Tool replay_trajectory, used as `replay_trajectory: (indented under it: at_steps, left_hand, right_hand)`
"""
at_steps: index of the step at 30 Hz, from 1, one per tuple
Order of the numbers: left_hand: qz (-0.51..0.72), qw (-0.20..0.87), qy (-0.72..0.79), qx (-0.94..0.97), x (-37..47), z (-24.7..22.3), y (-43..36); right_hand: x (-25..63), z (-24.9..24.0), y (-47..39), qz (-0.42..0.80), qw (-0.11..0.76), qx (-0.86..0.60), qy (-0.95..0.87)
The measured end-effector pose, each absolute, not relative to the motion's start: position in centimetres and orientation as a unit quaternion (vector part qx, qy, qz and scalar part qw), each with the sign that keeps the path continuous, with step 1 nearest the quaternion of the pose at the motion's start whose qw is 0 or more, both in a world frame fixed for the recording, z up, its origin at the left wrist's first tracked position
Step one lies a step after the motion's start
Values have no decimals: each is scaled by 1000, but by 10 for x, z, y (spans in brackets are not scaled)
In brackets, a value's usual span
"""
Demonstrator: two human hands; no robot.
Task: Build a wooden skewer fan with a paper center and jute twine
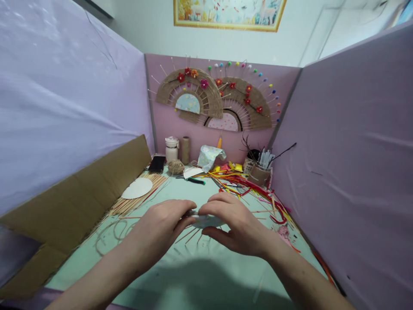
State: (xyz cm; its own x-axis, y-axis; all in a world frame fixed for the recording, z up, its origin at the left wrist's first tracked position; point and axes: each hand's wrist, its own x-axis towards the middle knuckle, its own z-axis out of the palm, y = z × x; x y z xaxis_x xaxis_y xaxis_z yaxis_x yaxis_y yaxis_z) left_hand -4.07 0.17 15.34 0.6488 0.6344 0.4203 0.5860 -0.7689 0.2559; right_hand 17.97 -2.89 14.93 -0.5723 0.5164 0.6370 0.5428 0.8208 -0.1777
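Holding: both hands pinched a thin, pale blue piece with a rounded edge (206,221), nearer the person than the crumpled, pale flowery cloth (210,157).
Left hand: the left hand (161,221) had its thumb and fingers almost closed on one end, maybe to stop it slipping.
Right hand: the right hand (235,221) curled over the other end, thumb below, maybe to keep it flat.
Thin sticks: slim, light brown wooden sticks (192,236) poked out near the piece, on the person's side of the cloth. I could not tell if they were joined to it.
Twine: the ball of brown twine (176,167) sat left of the cloth, perhaps so it was easy to reach.
Card: a white oval card (137,188) lay on sticks, further left of the cloth.
Fuzzy stems: red and yellow fuzzy stems (232,177) lay in a messy heap right of the cloth.
Fans: two brown half-round fans with red flowers (209,97) hung above the cloth, maybe to copy.
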Motion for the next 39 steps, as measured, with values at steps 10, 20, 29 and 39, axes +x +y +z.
replay_trajectory:
  at_steps: [10,20,29,39]
  left_hand:
    - [248,55,336,907,-39,157,2]
    - [241,58,319,915,-41,157,0]
    - [238,46,312,919,-40,156,1]
    - [265,110,354,890,-35,158,-2]
  right_hand:
    - [184,149,-30,-35,355,-280,-891]
    - [192,146,-33,-28,359,-297,-884]
    - [184,148,-33,-28,347,-290,-891]
    - [177,149,-29,-35,324,-284,-902]
